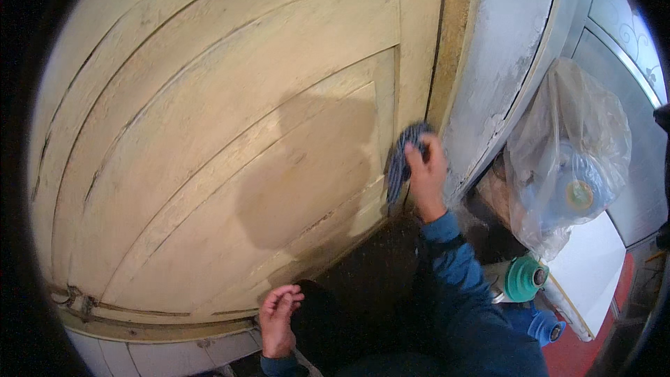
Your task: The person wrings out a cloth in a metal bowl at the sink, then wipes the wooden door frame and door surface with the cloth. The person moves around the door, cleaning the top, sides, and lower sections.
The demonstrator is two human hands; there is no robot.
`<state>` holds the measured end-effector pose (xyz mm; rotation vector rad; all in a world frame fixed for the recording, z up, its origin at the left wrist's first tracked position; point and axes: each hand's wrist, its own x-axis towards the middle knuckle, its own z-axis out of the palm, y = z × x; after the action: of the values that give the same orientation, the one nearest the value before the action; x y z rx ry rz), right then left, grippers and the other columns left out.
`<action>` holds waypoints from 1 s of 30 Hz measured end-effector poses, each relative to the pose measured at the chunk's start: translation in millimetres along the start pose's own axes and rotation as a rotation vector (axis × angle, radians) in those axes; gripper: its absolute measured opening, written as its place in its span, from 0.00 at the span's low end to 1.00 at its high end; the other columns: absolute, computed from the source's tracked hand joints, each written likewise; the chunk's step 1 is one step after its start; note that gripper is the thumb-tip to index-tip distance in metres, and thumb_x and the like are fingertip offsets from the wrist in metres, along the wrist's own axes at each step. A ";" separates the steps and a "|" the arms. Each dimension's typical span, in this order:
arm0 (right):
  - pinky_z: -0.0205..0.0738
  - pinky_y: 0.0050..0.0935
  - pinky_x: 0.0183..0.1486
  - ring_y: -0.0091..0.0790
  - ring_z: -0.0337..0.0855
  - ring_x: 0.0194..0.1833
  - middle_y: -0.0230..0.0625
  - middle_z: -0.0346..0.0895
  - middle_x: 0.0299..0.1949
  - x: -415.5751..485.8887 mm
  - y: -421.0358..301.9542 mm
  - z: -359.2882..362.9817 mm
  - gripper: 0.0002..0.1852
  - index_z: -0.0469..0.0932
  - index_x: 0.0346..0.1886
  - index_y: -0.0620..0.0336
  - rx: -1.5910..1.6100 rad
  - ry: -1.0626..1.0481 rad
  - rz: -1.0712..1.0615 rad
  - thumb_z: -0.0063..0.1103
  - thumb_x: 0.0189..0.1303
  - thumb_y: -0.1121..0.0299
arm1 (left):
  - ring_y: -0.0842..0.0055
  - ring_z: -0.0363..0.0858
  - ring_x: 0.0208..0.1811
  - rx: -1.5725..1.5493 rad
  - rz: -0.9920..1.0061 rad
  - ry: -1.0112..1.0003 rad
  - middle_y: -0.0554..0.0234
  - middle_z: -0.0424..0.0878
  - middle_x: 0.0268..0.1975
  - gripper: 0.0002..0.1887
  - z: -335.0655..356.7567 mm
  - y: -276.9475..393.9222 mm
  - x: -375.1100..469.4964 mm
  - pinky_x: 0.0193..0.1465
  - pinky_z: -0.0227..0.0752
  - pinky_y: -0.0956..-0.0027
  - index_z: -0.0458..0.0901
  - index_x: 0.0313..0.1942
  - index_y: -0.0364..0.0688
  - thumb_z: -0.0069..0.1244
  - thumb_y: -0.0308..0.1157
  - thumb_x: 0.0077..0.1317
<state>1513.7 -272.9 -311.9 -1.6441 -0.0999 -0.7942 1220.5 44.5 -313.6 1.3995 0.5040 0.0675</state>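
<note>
Before me stands a cream-painted panelled door (220,131), its paint scuffed and stained. My right hand (428,178) grips a dark striped cloth (400,159) and presses it to the door's right edge, low down beside the frame. Part of the cloth is hidden behind the fingers. Lower down, my left hand (280,314) hangs near the bottom edge of the door with its fingers loosely curled. I see nothing held in it. A shadow falls across the lower panel.
Right of the wooden door frame (454,36) is a peeling white wall (502,42). A clear plastic bag (576,167) holding bottles hangs or rests there. Below are a green-topped flask (523,278), a blue-topped one (547,327) and a white board (589,272). White tiles (172,358) run at lower left.
</note>
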 end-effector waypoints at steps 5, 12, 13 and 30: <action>0.75 0.29 0.52 0.26 0.78 0.48 0.34 0.79 0.47 91.2 -111.2 4.4 0.18 0.76 0.54 0.62 0.257 -0.015 -0.132 0.71 0.64 0.74 | 0.76 0.83 0.52 0.161 0.336 0.239 0.62 0.85 0.53 0.10 -20.9 13.9 22.3 0.57 0.74 0.71 0.82 0.53 0.38 0.52 0.32 0.79; 0.73 0.45 0.50 0.51 0.77 0.44 0.48 0.72 0.41 101.8 -110.1 27.7 0.23 0.73 0.61 0.65 -0.229 0.203 -0.644 0.63 0.63 0.72 | 0.75 0.81 0.54 0.327 0.501 0.384 0.60 0.85 0.51 0.08 -44.0 18.8 39.6 0.63 0.73 0.69 0.81 0.51 0.36 0.50 0.30 0.80; 0.72 0.46 0.50 0.52 0.76 0.45 0.49 0.72 0.42 87.9 -95.0 29.1 0.23 0.73 0.61 0.66 -0.253 0.204 -0.630 0.62 0.63 0.73 | 0.75 0.81 0.53 0.338 0.520 0.383 0.59 0.85 0.50 0.07 -43.8 18.4 41.5 0.63 0.73 0.68 0.81 0.50 0.35 0.50 0.30 0.80; 0.72 0.52 0.65 0.70 0.76 0.60 0.67 0.75 0.61 -188.6 259.3 35.3 0.26 0.72 0.65 0.76 -0.288 -0.043 0.835 0.58 0.65 0.74 | 0.73 0.83 0.51 0.547 0.499 0.490 0.57 0.85 0.47 0.08 -29.3 33.3 43.2 0.62 0.75 0.66 0.82 0.46 0.35 0.50 0.31 0.80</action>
<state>1510.8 -238.7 -632.7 -1.7535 0.6604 -0.1298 1256.3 92.3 -297.2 2.0368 0.5876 0.7366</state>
